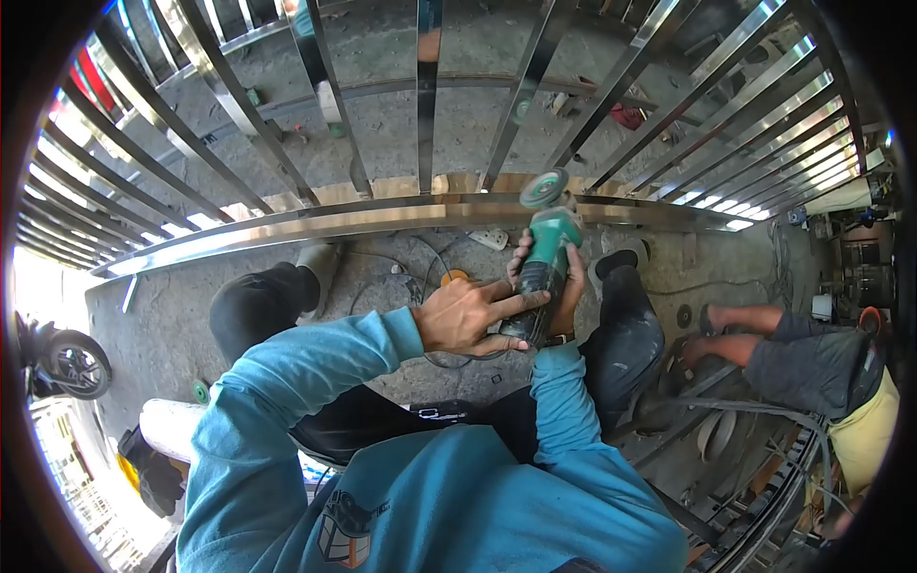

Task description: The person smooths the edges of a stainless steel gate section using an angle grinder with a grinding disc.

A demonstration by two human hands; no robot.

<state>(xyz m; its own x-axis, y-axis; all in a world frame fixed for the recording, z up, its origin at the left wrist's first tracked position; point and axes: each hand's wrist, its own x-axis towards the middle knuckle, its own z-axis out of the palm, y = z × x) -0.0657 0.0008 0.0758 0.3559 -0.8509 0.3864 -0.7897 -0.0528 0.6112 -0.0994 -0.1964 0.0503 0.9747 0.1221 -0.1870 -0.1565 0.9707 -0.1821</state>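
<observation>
A green and black angle grinder (547, 253) is held upright in front of my body, its round disc (544, 189) at the top close to the lower rail of a shiny metal railing (401, 209). My right hand (570, 286) is wrapped round the grinder's body from behind and the right side, fingertips showing at its left edge. From the left, my left hand (465, 315) reaches across, its fingers pressed on the black rear part of the tool. Part of each palm is hidden.
Below the rail, a power strip (489, 239) and an orange round object (456, 277) lie among cables. Another person (802, 368) sits at the right near metal bars (764, 406). A motorcycle wheel (76, 364) stands at the far left.
</observation>
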